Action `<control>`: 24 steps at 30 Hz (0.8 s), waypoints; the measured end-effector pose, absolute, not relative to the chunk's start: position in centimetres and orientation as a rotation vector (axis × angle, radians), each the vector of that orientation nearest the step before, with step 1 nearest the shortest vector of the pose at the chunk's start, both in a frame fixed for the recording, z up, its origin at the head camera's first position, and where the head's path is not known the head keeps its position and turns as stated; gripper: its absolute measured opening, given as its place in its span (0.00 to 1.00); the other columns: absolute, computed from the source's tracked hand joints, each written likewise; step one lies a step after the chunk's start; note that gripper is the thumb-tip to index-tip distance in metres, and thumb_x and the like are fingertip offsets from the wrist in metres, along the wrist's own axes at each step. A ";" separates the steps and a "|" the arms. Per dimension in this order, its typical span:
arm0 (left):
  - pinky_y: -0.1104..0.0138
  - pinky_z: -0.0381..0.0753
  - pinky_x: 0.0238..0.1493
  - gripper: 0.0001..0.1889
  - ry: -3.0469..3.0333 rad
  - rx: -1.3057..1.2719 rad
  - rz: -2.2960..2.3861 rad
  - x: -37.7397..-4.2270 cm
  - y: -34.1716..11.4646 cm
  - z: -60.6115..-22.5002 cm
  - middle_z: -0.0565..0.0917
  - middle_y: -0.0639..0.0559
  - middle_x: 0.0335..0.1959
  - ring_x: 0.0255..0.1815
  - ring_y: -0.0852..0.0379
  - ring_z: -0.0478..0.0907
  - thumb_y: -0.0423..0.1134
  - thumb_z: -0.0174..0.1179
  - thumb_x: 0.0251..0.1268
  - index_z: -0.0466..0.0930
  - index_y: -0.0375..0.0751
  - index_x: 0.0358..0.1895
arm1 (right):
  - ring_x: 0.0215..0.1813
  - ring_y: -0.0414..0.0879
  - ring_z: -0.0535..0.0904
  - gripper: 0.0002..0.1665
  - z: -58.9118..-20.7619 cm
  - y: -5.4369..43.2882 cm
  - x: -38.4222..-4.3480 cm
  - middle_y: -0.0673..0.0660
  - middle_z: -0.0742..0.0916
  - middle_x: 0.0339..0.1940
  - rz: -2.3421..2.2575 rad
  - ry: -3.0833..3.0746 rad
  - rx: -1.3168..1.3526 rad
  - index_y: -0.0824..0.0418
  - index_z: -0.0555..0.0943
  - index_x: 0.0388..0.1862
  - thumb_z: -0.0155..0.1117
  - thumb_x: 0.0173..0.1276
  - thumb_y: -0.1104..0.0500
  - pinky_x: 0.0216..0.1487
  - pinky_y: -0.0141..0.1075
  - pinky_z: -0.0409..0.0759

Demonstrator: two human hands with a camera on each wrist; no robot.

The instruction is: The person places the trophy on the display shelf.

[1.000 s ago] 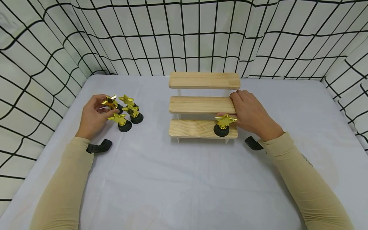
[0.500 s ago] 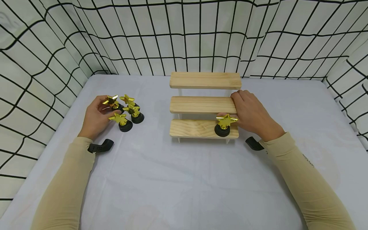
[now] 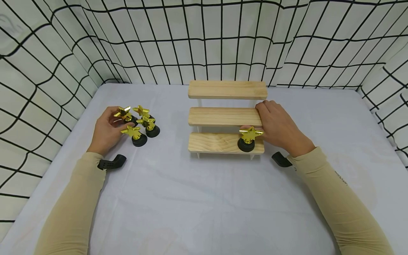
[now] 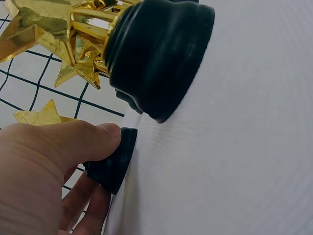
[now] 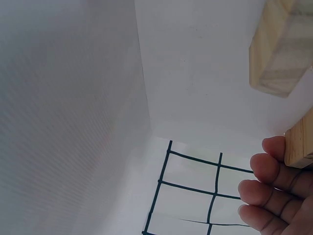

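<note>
On the left side of the table, my left hand (image 3: 106, 131) holds the black base of a small gold star trophy (image 3: 123, 112), thumb on one side and fingers on the other. The left wrist view shows the thumb pressed on that base (image 4: 115, 164), right at the cloth. Several more star trophies (image 3: 139, 139) stand close beside it. A three-tier wooden display stand (image 3: 223, 117) is at the centre. My right hand (image 3: 277, 125) grips the right end of its middle board, fingers over the top. One star trophy (image 3: 246, 144) stands at the right of the lowest board.
A white cloth covers the table (image 3: 204, 202). Black grid netting (image 3: 220, 42) over white walls encloses the back and both sides. Black wrist devices (image 3: 112, 162) sit at both sleeve cuffs.
Almost nothing moves. The left hand shifts very slightly around the trophy at first, then stays put; the right hand stays on the stand throughout.
</note>
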State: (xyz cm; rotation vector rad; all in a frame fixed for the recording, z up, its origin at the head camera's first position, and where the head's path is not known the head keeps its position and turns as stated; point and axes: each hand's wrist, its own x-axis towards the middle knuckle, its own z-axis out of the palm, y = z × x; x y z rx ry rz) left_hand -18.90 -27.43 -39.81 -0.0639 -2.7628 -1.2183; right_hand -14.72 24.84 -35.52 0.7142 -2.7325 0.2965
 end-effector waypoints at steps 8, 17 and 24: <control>0.69 0.81 0.69 0.33 -2.795 -0.037 -1.156 -19.0 -27.0 -39.3 0.75 0.48 0.65 0.59 0.68 0.73 0.41 0.71 0.67 0.65 0.42 0.71 | 0.40 0.56 0.74 0.49 -35.2 25.1 -14.6 0.63 0.81 0.40 0.309 -2.742 0.706 0.68 0.72 0.50 0.56 0.65 0.22 0.42 0.47 0.74; 0.58 0.78 0.74 0.35 -2.799 0.001 -1.176 -18.7 -27.0 -38.9 0.73 0.45 0.67 0.64 0.56 0.74 0.44 0.69 0.69 0.63 0.42 0.74 | 0.42 0.57 0.74 0.53 -35.2 25.1 -14.6 0.63 0.81 0.42 0.305 -2.774 0.701 0.69 0.72 0.52 0.51 0.64 0.19 0.44 0.48 0.75; 0.75 0.79 0.69 0.37 -2.791 0.013 -1.172 -18.5 -27.5 -38.7 0.74 0.47 0.67 0.63 0.62 0.74 0.47 0.69 0.69 0.62 0.41 0.74 | 0.44 0.59 0.75 0.44 -35.1 24.7 -14.6 0.64 0.81 0.42 0.295 -2.786 0.702 0.70 0.73 0.52 0.74 0.62 0.34 0.48 0.50 0.77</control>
